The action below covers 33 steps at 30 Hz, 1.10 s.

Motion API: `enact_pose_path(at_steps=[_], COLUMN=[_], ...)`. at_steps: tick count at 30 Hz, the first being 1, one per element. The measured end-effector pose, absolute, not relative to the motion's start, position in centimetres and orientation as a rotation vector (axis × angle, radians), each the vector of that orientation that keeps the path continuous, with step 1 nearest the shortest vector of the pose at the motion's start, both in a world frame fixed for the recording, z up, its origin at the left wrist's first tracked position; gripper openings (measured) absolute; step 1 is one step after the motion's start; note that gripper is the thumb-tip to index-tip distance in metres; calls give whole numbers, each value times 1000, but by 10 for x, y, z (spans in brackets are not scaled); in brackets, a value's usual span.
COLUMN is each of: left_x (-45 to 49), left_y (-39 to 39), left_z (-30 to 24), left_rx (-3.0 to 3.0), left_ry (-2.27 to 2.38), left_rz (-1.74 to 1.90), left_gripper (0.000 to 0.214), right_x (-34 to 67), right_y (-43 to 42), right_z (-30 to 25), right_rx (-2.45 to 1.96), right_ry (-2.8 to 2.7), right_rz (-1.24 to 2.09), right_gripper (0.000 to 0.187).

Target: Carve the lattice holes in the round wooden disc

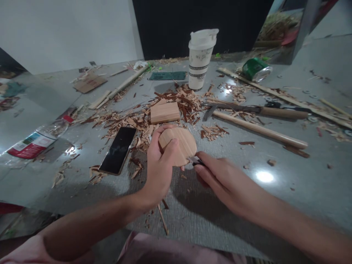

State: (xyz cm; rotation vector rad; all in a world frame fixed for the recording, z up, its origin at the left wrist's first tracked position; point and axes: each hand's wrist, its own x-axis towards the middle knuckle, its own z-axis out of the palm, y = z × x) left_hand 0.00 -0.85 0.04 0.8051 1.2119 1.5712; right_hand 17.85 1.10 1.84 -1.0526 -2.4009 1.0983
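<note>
My left hand [162, 157] grips a flat, rounded piece of light wood [183, 145], thumb across its face and fingers behind it. In my right hand [217, 172] is a small carving knife [196, 160], held by its dark handle. Its blade meets the lower right edge of the wood; how deep it cuts I cannot tell. A rectangular wood block [165, 112] lies just beyond my left hand, among brown and pale wood shavings [187, 97].
A phone [118, 150] and a plastic bottle [41, 139] lie left. Behind the shavings stands a lidded paper cup [202, 60]. To the right are a wooden-handled hammer [258, 128], a file-like tool [283, 112], a long wood strip [275, 93] and a green can [255, 69].
</note>
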Motion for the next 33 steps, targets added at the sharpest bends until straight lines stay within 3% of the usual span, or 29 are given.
enact_pose_path(at_steps=[12, 28, 33], left_x=[2, 3, 3], left_y=[-3, -1, -5], left_z=[1, 2, 1], left_rx=[644, 589, 635], left_ry=[1211, 1128, 1195], left_rz=[1479, 1436, 1487], left_gripper=[28, 37, 30], right_x=[178, 180, 176], right_y=[10, 10, 7], right_z=[14, 17, 17], right_rx=[-1067, -1086, -1118], right_ry=[-2481, -2483, -2494], right_rz=[907, 920, 948], right_gripper=[24, 24, 23])
